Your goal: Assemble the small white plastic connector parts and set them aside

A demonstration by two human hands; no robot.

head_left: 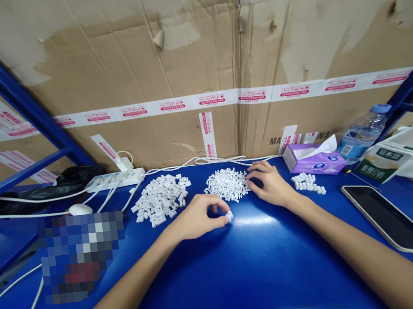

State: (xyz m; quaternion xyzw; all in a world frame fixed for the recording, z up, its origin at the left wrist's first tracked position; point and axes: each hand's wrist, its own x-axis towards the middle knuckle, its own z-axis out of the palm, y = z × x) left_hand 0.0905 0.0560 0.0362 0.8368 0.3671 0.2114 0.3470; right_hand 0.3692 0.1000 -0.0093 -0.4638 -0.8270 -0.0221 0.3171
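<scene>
A wall of stained, torn brown cardboard, banded with red-and-white printed tape, fills the view behind a blue steel shelving frame. Below it stretches a long, glossy blue desk. Toward the back of the desk lie a white multi-socket power strip and a lilac cardboard tissue box, with a clear plastic water bottle beyond the box. A black-screened phone in a pale case lies at the right.

Three separate lots of white plastic parts sit on the blue surface: a loose heap of chunky white blocks, a denser heap of finer white pieces, and a small cluster of white pieces.

The right hand is open, its fingers spread and resting at the edge of the finer heap, with no clear hold on anything. The left hand closes its grip into a fingertip pinch on one tiny white plastic piece, just below the finer heap. That pinch looks well suited to so small a part: the piece stays visible, and clear of the heaps, so the lots remain unmixed.
</scene>
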